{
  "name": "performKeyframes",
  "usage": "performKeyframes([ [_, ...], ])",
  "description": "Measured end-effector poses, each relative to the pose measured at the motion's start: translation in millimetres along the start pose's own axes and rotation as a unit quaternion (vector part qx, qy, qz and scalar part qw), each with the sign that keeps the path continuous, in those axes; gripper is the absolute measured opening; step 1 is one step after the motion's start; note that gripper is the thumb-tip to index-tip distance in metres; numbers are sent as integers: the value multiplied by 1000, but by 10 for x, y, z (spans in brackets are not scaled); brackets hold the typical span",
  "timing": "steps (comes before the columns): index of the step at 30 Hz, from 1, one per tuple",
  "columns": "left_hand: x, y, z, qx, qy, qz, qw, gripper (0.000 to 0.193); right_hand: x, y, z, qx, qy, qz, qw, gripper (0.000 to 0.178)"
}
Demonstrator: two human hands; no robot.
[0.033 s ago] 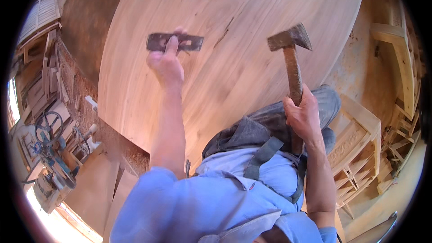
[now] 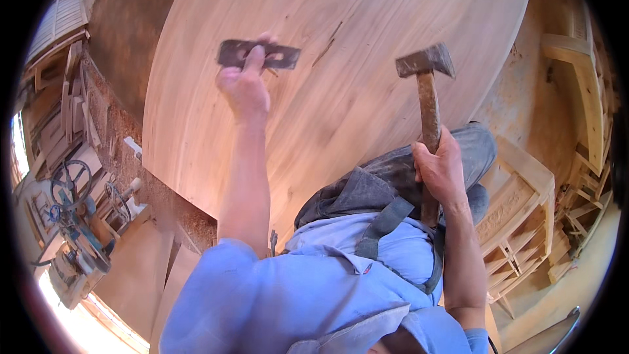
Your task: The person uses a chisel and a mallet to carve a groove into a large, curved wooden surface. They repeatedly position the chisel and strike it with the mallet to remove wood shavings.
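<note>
Currently, the left hand point(image 2: 246, 93) pinches the dark plate point(image 2: 230, 54) beneath its thumb, over the board point(image 2: 327, 118); well to its right, the right hand point(image 2: 443, 165) is wrapped round the hammer point(image 2: 428, 101), whose head stands out beyond the fist.

Dark slotted plate point(image 2: 229, 54): shifted slightly forward and rightward with left hand point(image 2: 246, 92)
Hammer point(image 2: 428, 95): head lowered slightly, turned nearer level
</note>
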State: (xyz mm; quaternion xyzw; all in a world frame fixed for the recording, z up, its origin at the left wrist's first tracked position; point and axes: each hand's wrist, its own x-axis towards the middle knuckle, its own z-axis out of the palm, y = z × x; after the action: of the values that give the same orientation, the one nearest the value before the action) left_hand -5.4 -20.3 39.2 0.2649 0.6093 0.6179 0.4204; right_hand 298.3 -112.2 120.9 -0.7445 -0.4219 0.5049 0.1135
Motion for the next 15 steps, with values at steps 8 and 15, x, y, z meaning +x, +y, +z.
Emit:
performKeyframes([
  [8,34,-138,531,100,-121,9,987,16,-41,103,34,86,-8,11,996,15],
  [15,43,-257,539,94,-130,21,987,16,-27,117,42,54,-21,15,998,17],
])
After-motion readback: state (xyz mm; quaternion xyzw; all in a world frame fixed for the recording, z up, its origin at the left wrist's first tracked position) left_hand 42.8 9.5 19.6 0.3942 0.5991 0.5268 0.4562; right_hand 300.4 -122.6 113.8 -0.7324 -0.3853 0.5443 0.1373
